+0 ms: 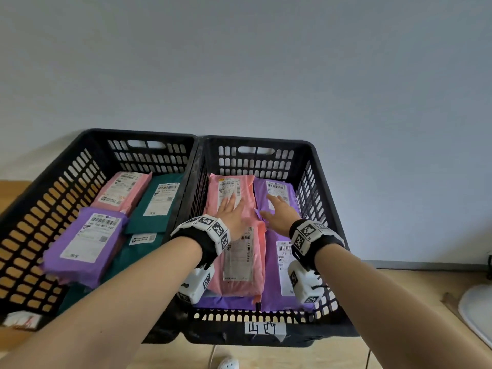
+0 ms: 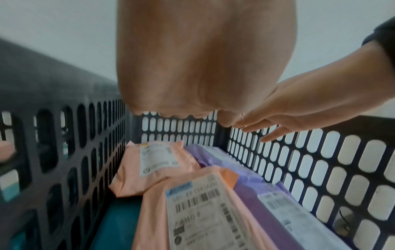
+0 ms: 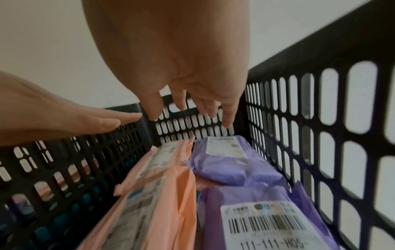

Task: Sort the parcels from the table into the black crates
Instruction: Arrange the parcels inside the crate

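Two black slotted crates stand side by side, the left crate (image 1: 138, 133) and the right crate (image 1: 266, 143). Both my hands reach into the right one. My left hand (image 1: 231, 213) is open with straight fingers over the far pink parcel (image 1: 247, 193). My right hand (image 1: 279, 214) is open with spread fingers over the far purple parcel (image 1: 260, 194). In the wrist views my left hand (image 2: 192, 76) and right hand (image 3: 181, 67) hover above the parcels and hold nothing. A near pink parcel (image 1: 234, 288) and a near purple parcel (image 1: 274, 288) lie below my wrists.
The left crate holds a purple parcel (image 1: 61, 251), a pink parcel (image 1: 138, 187) and green parcels (image 1: 143, 217). A white handwritten label (image 1: 265, 328) is stuck on the right crate's front. A plain wall rises behind. A white object (image 1: 476, 310) lies at the right edge.
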A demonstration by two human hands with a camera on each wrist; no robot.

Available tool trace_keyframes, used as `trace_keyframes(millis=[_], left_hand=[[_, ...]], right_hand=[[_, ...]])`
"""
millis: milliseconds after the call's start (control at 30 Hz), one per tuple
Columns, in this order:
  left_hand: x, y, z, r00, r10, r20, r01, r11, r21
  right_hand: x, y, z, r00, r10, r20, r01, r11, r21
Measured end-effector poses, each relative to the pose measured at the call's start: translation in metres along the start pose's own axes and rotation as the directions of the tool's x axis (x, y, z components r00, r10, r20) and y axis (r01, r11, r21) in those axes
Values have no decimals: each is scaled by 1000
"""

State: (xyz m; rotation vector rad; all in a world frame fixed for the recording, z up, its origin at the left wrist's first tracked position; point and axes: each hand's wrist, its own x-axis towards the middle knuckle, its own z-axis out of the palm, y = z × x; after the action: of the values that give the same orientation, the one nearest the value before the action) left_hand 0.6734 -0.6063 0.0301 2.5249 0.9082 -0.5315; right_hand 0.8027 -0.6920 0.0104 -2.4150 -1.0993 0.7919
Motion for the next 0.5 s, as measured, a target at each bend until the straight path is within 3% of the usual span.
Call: trace_keyframes(millis=[267,500], left_hand=[[-49,9,-31,981,-84,-175,78,996,-42],[-120,-3,-58,922,-212,-323,172,974,-149]], right_hand=[[-40,-38,-36,983,-168,-78,177,977,121],[-69,-90,-45,933,-346,-104,360,910,204]])
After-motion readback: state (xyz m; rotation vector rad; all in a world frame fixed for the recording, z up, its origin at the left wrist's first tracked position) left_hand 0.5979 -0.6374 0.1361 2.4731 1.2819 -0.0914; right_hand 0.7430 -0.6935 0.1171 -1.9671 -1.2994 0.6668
